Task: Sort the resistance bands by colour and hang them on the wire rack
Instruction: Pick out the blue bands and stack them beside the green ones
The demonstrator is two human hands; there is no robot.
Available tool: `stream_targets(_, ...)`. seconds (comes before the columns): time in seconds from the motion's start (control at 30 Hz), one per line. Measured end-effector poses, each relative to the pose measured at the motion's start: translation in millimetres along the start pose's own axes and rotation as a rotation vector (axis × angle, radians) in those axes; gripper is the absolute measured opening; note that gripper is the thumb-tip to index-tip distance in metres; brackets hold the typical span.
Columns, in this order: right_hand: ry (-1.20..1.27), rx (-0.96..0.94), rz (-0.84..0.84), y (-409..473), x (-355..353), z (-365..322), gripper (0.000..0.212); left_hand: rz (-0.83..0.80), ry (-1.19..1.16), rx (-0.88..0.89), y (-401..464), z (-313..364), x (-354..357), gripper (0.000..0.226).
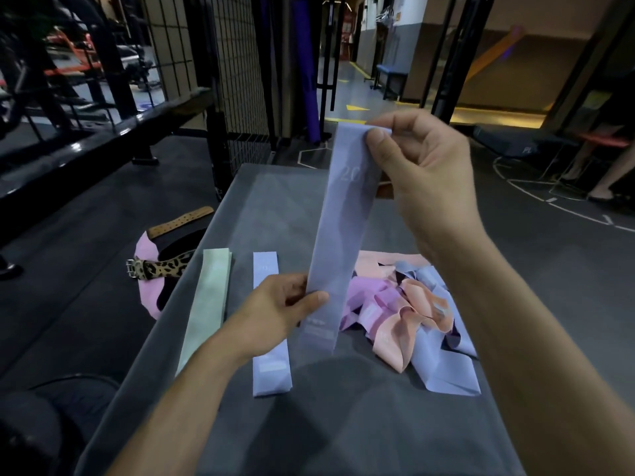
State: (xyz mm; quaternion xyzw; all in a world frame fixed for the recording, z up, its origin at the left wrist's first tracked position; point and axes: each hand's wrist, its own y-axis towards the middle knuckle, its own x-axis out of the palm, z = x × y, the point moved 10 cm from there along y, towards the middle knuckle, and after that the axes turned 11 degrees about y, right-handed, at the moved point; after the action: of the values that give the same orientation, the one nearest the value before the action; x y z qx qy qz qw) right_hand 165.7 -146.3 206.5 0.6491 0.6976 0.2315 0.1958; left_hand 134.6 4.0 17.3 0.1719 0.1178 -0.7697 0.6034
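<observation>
A lavender-blue resistance band (343,228) marked "20" is stretched upright between my hands over the grey table (309,424). My right hand (426,180) pinches its top end; my left hand (278,310) pinches it low down. On the table lie a pale green band (206,310) and a second lavender-blue band (269,365), both flat and side by side. A tangled heap of peach, pink and lavender-blue bands (405,314) sits to the right. The wire rack (237,73) stands behind the table's far left corner.
On the floor to the left lie a leopard-print belt (161,267), a tan leather belt (178,223) and a pink mat (147,269). A black metal frame (103,139) runs along the left. A seated person's legs (604,173) are at far right.
</observation>
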Motion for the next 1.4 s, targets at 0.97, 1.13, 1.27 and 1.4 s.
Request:
stream_targets(0.97, -0.163, 0.692, -0.273, 10, 118, 322, 0.012, -0.072, 0.520, -0.670, -25, -94, -32, 0.009)
stream_targets(1.13, -0.212, 0.659, -0.263, 3, 120, 341, 0.013, -0.121, 0.574, -0.749, -23, -100, -35, 0.012)
stream_targets(1.27, -0.329, 0.645, -0.268, 1, 123, 362, 0.019, -0.139, 0.583, -0.761, -25, -102, -36, 0.015)
stream_targets(1.4, -0.364, 0.650, -0.241, 1, 120, 378, 0.008, -0.127, 0.585, -0.710, -25, -100, -34, 0.013)
